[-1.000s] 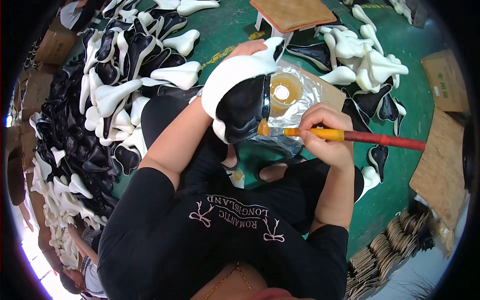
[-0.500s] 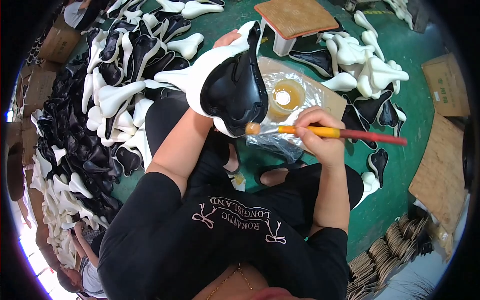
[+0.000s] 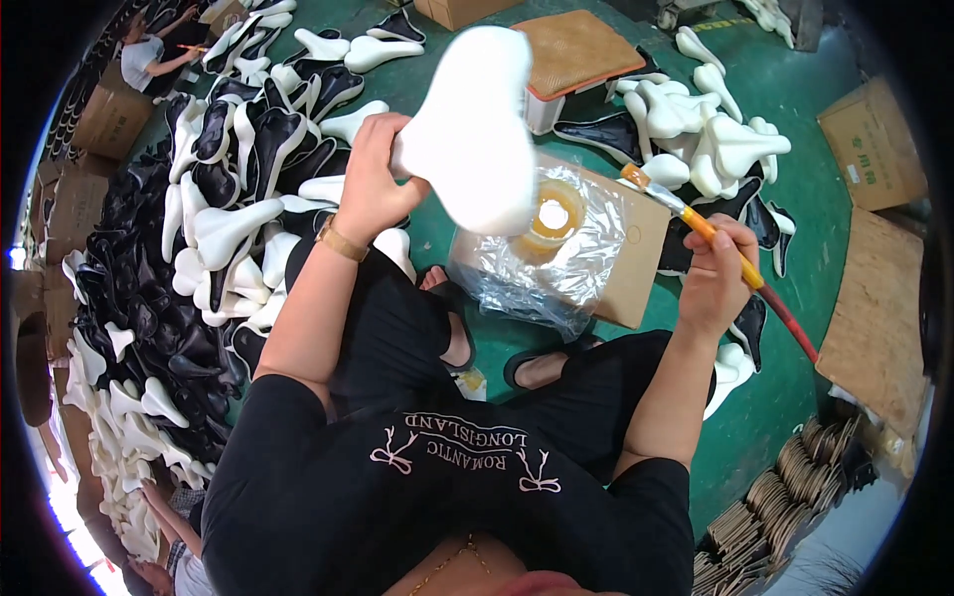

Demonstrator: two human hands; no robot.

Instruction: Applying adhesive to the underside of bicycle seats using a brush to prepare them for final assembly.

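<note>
My left hand [image 3: 383,179] grips a white bicycle saddle [image 3: 482,129] by its narrow end and holds it up in front of me. Its smooth white side faces me; the underside is hidden. In my right hand [image 3: 720,273] is a paintbrush [image 3: 730,248] with a yellow and red handle, its bristles pointing up and left, apart from the saddle. Below and between the hands stands a tub of amber liquid [image 3: 554,214]. Clear plastic film [image 3: 542,293] lies under the tub, over a cardboard box [image 3: 636,278].
White foam saddles [image 3: 238,223] and black saddle shells [image 3: 139,268] are heaped at my left. More saddles [image 3: 740,144] lie at the right, by a low stool [image 3: 581,50]. Cardboard boxes [image 3: 860,149] stand at the far right. Other people [image 3: 149,60] sit at far left.
The saddle has turned from its black underside to its white side, and my left hand now holds its narrow end. The brush has left the saddle's edge and moved right, bristles now upward.
</note>
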